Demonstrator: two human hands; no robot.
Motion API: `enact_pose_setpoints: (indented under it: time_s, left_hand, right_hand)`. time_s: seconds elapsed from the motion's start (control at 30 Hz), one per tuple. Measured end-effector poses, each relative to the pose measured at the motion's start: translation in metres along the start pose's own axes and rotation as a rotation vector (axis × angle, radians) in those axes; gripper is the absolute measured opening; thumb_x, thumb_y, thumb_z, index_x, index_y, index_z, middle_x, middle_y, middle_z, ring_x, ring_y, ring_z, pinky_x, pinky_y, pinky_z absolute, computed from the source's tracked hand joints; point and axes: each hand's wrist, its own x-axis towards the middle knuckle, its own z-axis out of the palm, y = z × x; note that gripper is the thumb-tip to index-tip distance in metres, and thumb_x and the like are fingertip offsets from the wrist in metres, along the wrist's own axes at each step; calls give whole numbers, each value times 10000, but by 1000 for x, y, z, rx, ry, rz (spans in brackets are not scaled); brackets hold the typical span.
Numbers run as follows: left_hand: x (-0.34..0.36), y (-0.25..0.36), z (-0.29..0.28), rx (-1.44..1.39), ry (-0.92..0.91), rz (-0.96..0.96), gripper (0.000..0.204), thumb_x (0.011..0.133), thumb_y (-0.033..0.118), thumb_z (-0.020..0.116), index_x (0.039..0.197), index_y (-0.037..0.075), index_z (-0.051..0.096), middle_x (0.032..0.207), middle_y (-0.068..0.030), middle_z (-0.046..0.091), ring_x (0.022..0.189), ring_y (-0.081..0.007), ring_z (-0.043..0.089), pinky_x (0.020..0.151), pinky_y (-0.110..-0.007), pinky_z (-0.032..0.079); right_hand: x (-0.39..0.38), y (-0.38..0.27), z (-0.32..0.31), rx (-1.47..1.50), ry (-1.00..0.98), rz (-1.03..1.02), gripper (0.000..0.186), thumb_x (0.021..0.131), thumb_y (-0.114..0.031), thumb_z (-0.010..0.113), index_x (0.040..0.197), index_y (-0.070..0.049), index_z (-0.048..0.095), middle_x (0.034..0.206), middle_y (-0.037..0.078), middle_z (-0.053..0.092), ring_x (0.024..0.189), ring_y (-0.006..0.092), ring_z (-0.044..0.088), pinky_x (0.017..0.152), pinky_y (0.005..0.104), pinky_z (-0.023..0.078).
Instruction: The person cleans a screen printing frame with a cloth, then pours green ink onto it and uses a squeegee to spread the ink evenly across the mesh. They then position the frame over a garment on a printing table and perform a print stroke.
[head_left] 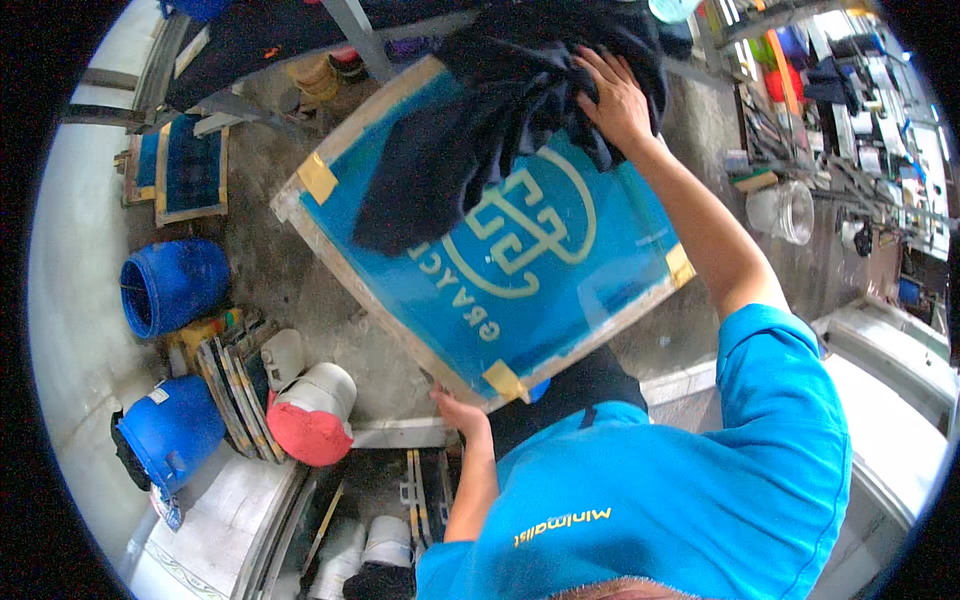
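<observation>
A screen-printing frame (570, 310) with a wooden border and blue mesh is tilted in front of me. Its mesh carries a pale looped design with lettering, and yellowish tape patches sit at its corners. My left hand (462, 412) grips the near edge of the border, its fingers partly hidden beneath. Over the far part of the mesh lies a bunched dark cloth (430, 165), one flap hanging toward the left. My right hand (615, 100) reaches across and holds the cloth against the screen, fingers bent over its folds.
Blue barrels (175, 285) stand at left, near more blue-mesh frames (192, 170) against the wall. Stacked frames (235, 390) and a bucket with a red cover (310, 425) are at lower left. A white bucket (780, 212) and cluttered shelves are at right. A metal post (358, 38) rises beyond.
</observation>
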Motion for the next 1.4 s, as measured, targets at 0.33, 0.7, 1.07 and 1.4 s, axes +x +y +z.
enact_pose_setpoints:
  time_s: [0.33, 0.7, 1.07, 1.4]
  left_hand:
    - [11, 0, -8, -364, -261, -255, 786, 1070, 599, 339, 1608, 27, 305, 1630, -130, 383, 1461, -301, 413, 1238, -435, 284]
    - [-6, 11, 3, 56, 85, -44, 938, 1053, 678, 272, 1512, -134, 381, 1585, -276, 404, 1428, -388, 449, 1205, -426, 317]
    - [-31, 75, -9, -259, -658, -224, 956, 1001, 761, 309, 1584, 5, 348, 1619, -148, 400, 1447, -362, 433, 1211, -482, 348]
    - [-57, 132, -64, 422, -114, 202, 1003, 1032, 726, 319, 1520, -150, 342, 1578, -320, 371, 1393, -384, 458, 1178, -447, 333]
  right_hand:
    - [-288, -283, -7, 834, -292, -357, 731, 739, -135, 710, 1447, -53, 551, 1574, 178, 431, 1551, 385, 256, 1265, 569, 234]
    - [-338, -59, -60, 129, 160, 571, 712, 762, -164, 766, 1443, -121, 561, 1524, 182, 513, 1462, 367, 414, 1214, 522, 318]
    - [-460, -187, -98, 903, -45, 325, 342, 797, -42, 667, 1135, -57, 717, 1288, 108, 683, 1240, 312, 614, 1053, 420, 496]
    - [-389, -188, -136, 2418, 234, 1427, 427, 928, -394, 754, 1224, -95, 682, 1140, 47, 733, 1036, 217, 692, 967, 403, 542]
